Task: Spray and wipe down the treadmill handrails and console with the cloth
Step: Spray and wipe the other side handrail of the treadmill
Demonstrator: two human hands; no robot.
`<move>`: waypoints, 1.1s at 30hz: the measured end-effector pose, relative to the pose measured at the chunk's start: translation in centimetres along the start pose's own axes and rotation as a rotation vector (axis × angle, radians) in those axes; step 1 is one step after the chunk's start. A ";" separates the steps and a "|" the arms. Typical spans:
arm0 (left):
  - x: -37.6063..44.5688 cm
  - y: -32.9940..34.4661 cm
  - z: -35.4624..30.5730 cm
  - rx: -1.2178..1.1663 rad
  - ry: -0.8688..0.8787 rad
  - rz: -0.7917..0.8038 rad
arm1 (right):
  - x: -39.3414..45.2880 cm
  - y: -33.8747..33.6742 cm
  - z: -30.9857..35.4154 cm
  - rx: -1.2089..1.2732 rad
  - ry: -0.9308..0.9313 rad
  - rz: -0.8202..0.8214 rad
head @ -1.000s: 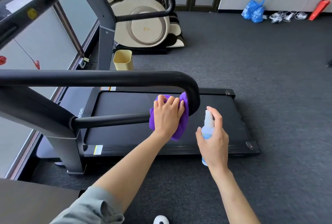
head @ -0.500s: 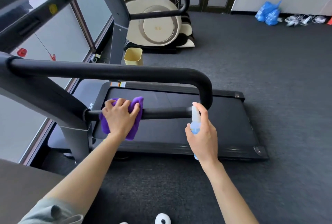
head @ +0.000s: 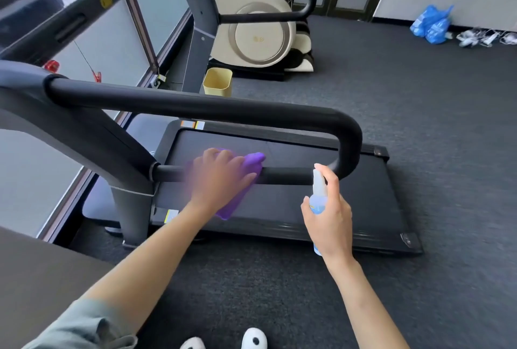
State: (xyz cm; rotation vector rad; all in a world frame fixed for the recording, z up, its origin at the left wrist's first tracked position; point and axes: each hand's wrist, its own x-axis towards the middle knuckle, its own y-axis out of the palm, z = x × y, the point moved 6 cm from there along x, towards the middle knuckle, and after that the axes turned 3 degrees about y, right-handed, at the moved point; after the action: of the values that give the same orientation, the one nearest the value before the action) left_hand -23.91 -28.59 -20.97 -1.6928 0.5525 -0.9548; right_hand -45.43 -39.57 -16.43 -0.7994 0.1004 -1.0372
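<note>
Head view. We look down on a treadmill (head: 279,209) standing on dark carpet, its running belt seen through a looped black handrail (head: 195,108). The loop's lower bar (head: 291,176) runs from the grey upright (head: 92,147) at the left out to the bend at the right.

Our left hand (head: 221,178) lies over a purple cloth (head: 243,181) and presses it onto the lower bar, fingers draped across the bar's top; the cloth wraps the bar near its upright end and hangs below it toward the belt's near edge. Hand and cloth are motion-blurred.

Our right hand (head: 330,220) grips a small clear spray bottle (head: 319,195) holding pale blue liquid, upright, just in front of the lower bar near the bend; the index finger rests on the nozzle top.

Beyond the treadmill's far edge we see a yellow bin (head: 218,82), a cream massage chair (head: 260,30), and, by the far wall, blue plastic bags (head: 430,24). White slippers (head: 253,339) show at the lower frame edge.
</note>
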 end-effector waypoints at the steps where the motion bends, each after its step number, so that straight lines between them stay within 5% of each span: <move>1: -0.3 -0.2 1.6 0.013 -0.029 -0.003 | -0.1 0.3 0.1 -0.002 0.004 0.008; 7: 0.3 -0.7 2.5 -0.020 -0.177 -0.005 | -0.4 2.8 2.0 -0.028 0.023 0.010; 14: 0.1 -0.8 5.1 -0.066 -0.021 -0.004 | 0.8 6.3 6.7 -0.022 0.003 0.063; 20: -1.5 -0.9 10.6 0.003 -0.182 0.009 | 1.2 6.8 6.6 -0.015 -0.010 0.097; 24: -0.9 -1.4 7.4 -0.040 -0.306 -0.038 | 0.8 6.5 5.5 -0.025 -0.034 0.152; 33: 0.8 -0.6 -4.6 -0.047 -0.199 -0.183 | 3.4 3.5 1.3 0.035 -0.154 0.257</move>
State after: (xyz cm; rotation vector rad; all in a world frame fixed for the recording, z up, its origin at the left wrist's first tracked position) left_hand -27.24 -31.61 -19.59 -1.8801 0.2942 -0.8941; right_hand -40.51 -40.72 -16.73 -0.8087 0.0513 -0.7305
